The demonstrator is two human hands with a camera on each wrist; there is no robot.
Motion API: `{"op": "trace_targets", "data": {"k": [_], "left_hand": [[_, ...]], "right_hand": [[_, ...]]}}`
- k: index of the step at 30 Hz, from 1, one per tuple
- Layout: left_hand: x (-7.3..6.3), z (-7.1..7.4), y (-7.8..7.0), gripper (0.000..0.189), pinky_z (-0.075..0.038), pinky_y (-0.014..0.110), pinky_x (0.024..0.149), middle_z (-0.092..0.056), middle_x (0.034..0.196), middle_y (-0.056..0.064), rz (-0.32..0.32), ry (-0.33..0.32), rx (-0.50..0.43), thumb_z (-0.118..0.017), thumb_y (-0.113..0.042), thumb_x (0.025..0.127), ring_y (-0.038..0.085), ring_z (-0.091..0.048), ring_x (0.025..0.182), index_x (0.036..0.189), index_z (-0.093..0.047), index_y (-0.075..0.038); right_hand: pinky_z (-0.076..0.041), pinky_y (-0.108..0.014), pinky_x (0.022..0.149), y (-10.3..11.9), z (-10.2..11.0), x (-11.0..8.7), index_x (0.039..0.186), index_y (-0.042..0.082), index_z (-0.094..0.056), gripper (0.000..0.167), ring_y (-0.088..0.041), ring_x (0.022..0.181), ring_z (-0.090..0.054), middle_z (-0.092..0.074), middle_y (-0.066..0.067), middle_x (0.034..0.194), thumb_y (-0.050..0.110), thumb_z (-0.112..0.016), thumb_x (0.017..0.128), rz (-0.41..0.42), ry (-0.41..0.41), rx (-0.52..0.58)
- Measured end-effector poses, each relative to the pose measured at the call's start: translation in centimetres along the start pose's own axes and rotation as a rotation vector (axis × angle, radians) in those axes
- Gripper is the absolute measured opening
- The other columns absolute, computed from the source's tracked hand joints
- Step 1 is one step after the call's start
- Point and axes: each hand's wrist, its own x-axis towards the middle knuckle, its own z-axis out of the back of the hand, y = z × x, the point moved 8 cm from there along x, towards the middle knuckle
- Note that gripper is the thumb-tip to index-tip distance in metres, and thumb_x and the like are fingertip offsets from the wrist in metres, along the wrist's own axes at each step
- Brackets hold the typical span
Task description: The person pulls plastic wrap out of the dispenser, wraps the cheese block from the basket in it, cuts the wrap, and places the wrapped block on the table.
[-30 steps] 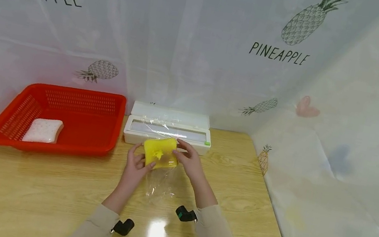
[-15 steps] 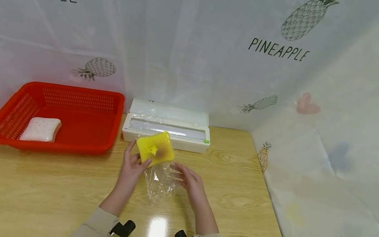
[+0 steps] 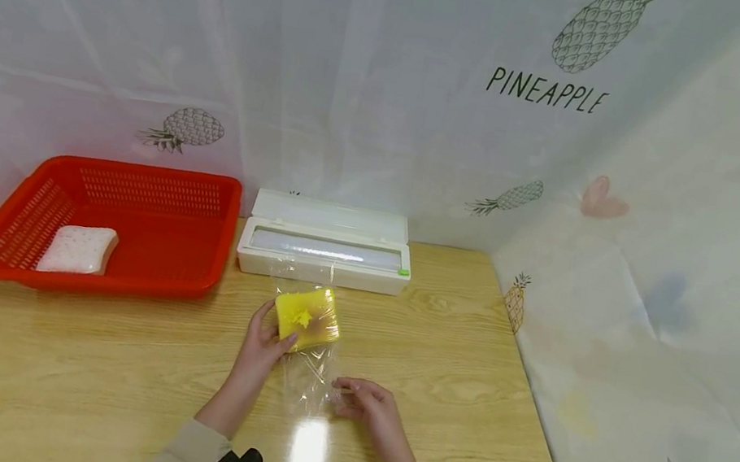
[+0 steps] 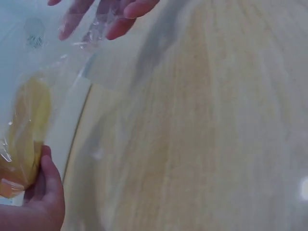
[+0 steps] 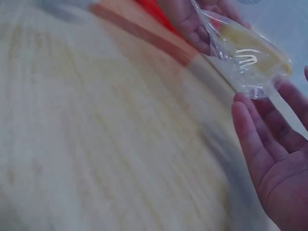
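Observation:
A yellow, bread-slice-shaped piece point(image 3: 308, 318) with a small star-like mark and a brownish patch is held up by my left hand point(image 3: 258, 345), thumb in front. Clear plastic film point(image 3: 307, 385) covers it and hangs loosely below. My right hand point(image 3: 371, 411) pinches the lower part of this film between thumb and finger, apart from the yellow piece. In the right wrist view, the right hand point(image 5: 281, 163) has its thumb and index fingertips at the film's edge point(image 5: 255, 91). The left wrist view has the left hand point(image 4: 48, 192) gripping the yellow piece point(image 4: 31, 120) through the film.
Behind the hands stands a white cling film box point(image 3: 322, 270) with its lid raised and a green slider. To its left, a red basket point(image 3: 220, 238) holds a white bread-slice-shaped piece point(image 3: 78, 250). A wooden table point(image 3: 91, 380) lies beneath, with printed curtains around it.
My right hand has left the yellow piece's right edge and moved down toward me to the hanging film. The yellow piece, still in the left hand, has tilted and come slightly lower.

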Motion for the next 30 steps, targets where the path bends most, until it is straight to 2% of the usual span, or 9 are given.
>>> {"op": "trace_targets", "data": {"k": [5,10,13,18,21,26,30], "left_hand": [[-0.2,0.4,1.4,0.079,-0.051,0.031,0.079,-0.041,0.139,0.033,0.041,0.019,-0.004,-0.063,-0.006,0.095,0.026,-0.059,0.103,0.156,-0.016,-0.023],[0.2,0.4,1.8,0.073,-0.053,0.033,0.079,-0.052,0.12,0.033,0.026,0.053,0.019,-0.06,-0.004,0.096,0.025,-0.061,0.093,0.155,-0.019,-0.015],[0.5,0.4,2.1,0.071,-0.054,0.032,0.075,-0.054,0.114,0.03,0.033,0.063,0.059,-0.06,-0.004,0.096,0.022,-0.059,0.089,0.155,-0.021,-0.012],[0.8,1.2,2.2,0.07,-0.055,0.03,0.067,-0.058,0.107,0.024,0.035,0.027,0.269,-0.066,-0.017,0.095,0.02,-0.06,0.072,0.154,-0.029,-0.013],[0.4,1.9,2.3,0.069,-0.056,0.031,0.067,-0.06,0.101,0.02,0.046,0.011,0.341,-0.067,-0.022,0.094,0.019,-0.061,0.068,0.152,-0.031,-0.013],[-1.5,2.9,2.6,0.066,-0.058,0.035,0.067,-0.061,0.096,0.022,0.065,0.031,0.289,-0.064,-0.016,0.096,0.024,-0.066,0.07,0.15,-0.028,-0.003],[-2.8,3.9,3.2,0.058,-0.058,0.035,0.065,-0.064,0.097,0.023,0.097,0.032,0.194,-0.061,-0.01,0.097,0.028,-0.069,0.072,0.145,-0.03,0.001]], "right_hand": [[-0.055,-0.041,0.084,-1.4,-0.8,-0.6,0.123,-0.023,-0.048,0.04,-0.025,0.094,-0.067,-0.059,-0.027,0.121,0.009,-0.053,0.1,-0.072,0.071,0.074],[-0.054,-0.04,0.085,-1.9,-1.3,-1.0,0.122,-0.024,-0.048,0.04,-0.025,0.095,-0.068,-0.06,-0.027,0.119,0.004,-0.057,0.096,-0.099,0.125,0.086],[-0.054,-0.04,0.085,-2.2,-1.5,-1.1,0.123,-0.024,-0.048,0.04,-0.024,0.095,-0.068,-0.06,-0.029,0.117,0.003,-0.058,0.095,-0.109,0.163,0.072],[-0.055,-0.039,0.083,-2.4,-1.6,-1.3,0.123,-0.024,-0.048,0.04,-0.022,0.093,-0.068,-0.061,-0.027,0.115,0.001,-0.059,0.094,-0.122,0.188,0.05],[-0.055,-0.038,0.082,-2.5,-1.6,-1.3,0.122,-0.023,-0.049,0.04,-0.022,0.091,-0.068,-0.062,-0.025,0.114,0.003,-0.061,0.094,-0.138,0.186,0.041],[-0.057,-0.034,0.077,-2.7,-1.7,-1.3,0.121,-0.022,-0.051,0.038,-0.022,0.09,-0.069,-0.064,-0.022,0.112,0.002,-0.061,0.093,-0.169,0.178,0.026],[-0.057,-0.034,0.076,-2.7,-1.8,-1.0,0.122,-0.02,-0.051,0.038,-0.023,0.089,-0.069,-0.065,-0.021,0.111,0.002,-0.06,0.093,-0.189,0.169,0.02]]}}
